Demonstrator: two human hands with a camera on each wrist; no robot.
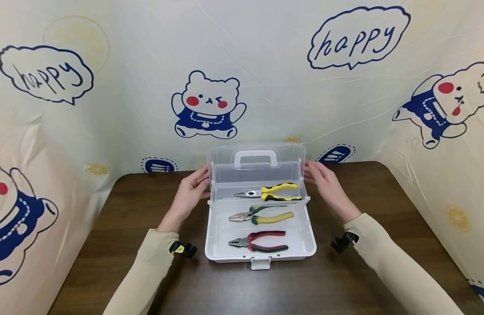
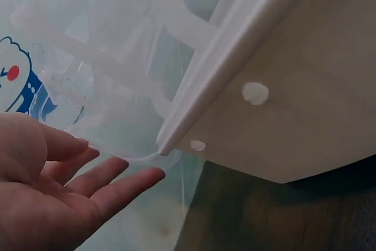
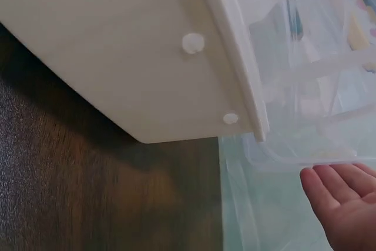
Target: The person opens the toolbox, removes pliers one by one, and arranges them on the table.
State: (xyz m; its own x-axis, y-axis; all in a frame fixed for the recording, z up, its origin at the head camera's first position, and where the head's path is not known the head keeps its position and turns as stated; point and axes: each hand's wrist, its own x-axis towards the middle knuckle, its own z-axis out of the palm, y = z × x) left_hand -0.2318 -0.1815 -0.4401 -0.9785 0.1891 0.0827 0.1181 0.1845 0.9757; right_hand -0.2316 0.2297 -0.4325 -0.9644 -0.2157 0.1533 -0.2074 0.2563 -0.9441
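- White plastic box [image 1: 299, 234] sits on the dark wood-grain worktop [image 1: 120, 227], in the middle of the head view, with its latch [image 1: 261, 264] on the near side.
- Translucent lid [image 1: 224, 173] rises at the far end of the box and carries a white handle [image 1: 255, 153].
- Three pairs of pliers lie inside in rows, jaws pointing left: the red-and-black pliers [image 1: 247, 242] nearest, the green-and-yellow pliers [image 1: 261, 219] in the middle, the yellow-and-black long-nose pliers [image 1: 257, 193] farthest back. Whether that last pair rests on the box floor or on a clear tray cannot be told.
- Left hand [image 1: 188, 192]: grip unclosed, fingers extended at the left edge of the clear plastic, thumb tip close against it.
- Right hand [image 1: 326, 183]: grip likewise unclosed, straight fingertips at the clear edge on the opposite side; its thumb is out of sight in the right wrist view.
- Cream sleeves [image 1: 391, 262] cover both forearms, with a small black device [image 1: 184, 250] at each wrist.
- Pale cloth [image 1: 289, 100] hangs behind the worktop, printed with bears in blue, lemon slices and the word "happy" in clouds.
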